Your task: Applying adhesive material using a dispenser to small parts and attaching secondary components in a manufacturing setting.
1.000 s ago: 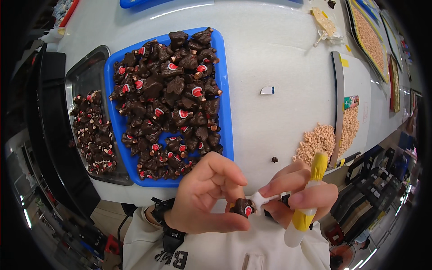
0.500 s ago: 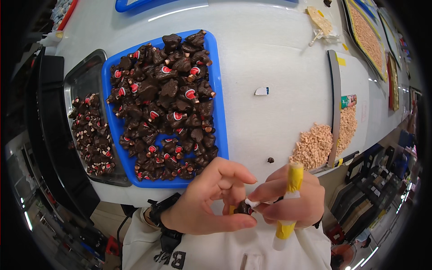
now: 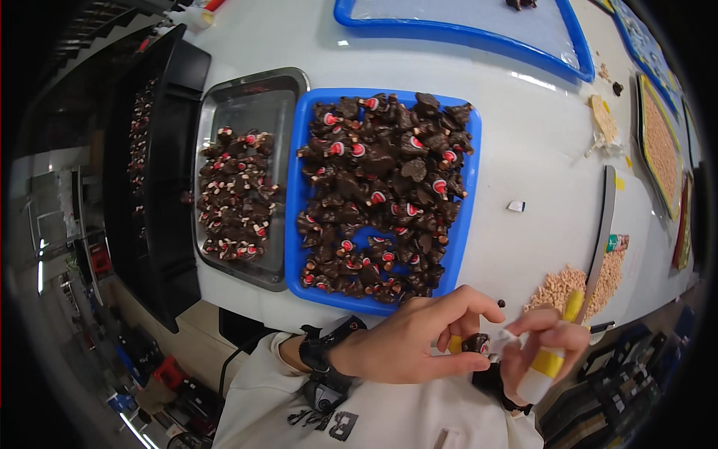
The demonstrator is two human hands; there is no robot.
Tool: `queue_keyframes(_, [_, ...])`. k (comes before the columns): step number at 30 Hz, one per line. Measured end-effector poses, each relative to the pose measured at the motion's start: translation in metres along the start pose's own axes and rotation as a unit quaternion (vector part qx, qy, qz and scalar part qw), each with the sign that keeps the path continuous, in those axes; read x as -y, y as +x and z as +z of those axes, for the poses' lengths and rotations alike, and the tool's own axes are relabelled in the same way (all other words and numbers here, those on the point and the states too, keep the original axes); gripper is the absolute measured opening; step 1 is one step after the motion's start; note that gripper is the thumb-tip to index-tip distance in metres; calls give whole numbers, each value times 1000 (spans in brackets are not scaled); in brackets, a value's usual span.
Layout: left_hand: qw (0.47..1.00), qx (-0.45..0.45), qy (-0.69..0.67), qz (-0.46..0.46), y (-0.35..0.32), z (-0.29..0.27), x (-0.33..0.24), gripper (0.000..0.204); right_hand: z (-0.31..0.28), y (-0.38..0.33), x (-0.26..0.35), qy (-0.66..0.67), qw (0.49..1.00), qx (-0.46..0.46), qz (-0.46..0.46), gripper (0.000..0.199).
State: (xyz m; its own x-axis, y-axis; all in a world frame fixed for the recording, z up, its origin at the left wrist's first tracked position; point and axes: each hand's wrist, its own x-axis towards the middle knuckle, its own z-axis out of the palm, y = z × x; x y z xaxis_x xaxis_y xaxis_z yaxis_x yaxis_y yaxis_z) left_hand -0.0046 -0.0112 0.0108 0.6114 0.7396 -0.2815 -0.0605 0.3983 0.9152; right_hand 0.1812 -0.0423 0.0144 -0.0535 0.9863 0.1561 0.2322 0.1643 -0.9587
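Observation:
Between the thumb and fingers of my left hand (image 3: 419,340) is a small dark brown figurine (image 3: 473,343) with a bit of red and white on its side. Close beside it, my right hand (image 3: 535,348) pinches a small white wad (image 3: 503,341); whether it is cloth or paper I cannot tell. A yellow-wrapped stick with a whitish end (image 3: 550,361) also lies in that hand, slanting across the palm. Beyond my left hand stands a blue tray (image 3: 344,301) full of similar brown figurines (image 3: 389,187), several with red and white round marks.
A metal tray (image 3: 250,108) of smaller brown pieces stands left of the blue tray, beside a black bin (image 3: 168,187). Pale pellets (image 3: 557,288) lie heaped at right against a dark-edged strip (image 3: 602,224). Another blue tray (image 3: 464,34) is at the far side.
The view has swung left, so trays and hands appear farther right. The yellow-wrapped stick has tilted from upright. The white wad shows more between my right fingers.

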Motion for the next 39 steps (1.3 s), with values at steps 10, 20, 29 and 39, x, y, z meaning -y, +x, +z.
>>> queue_keyframes(10, [725,-602,332,53,-86,-74,5,30,-14,22,-16,-213,975,57,-1,34])
queue_keyframes(20, [849,-112,514,55,-20,-20,-35,31,-25,7,15,-6,989,-10,-144,38])
queue_keyframes(29, [859,-82,505,3,-8,-24,-15,26,-27,3,-7,82,981,13,-174,49])
queue_keyframes(39, [846,-75,527,1,-4,-26,-16,23,-25,4,-4,77,992,14,-98,45])
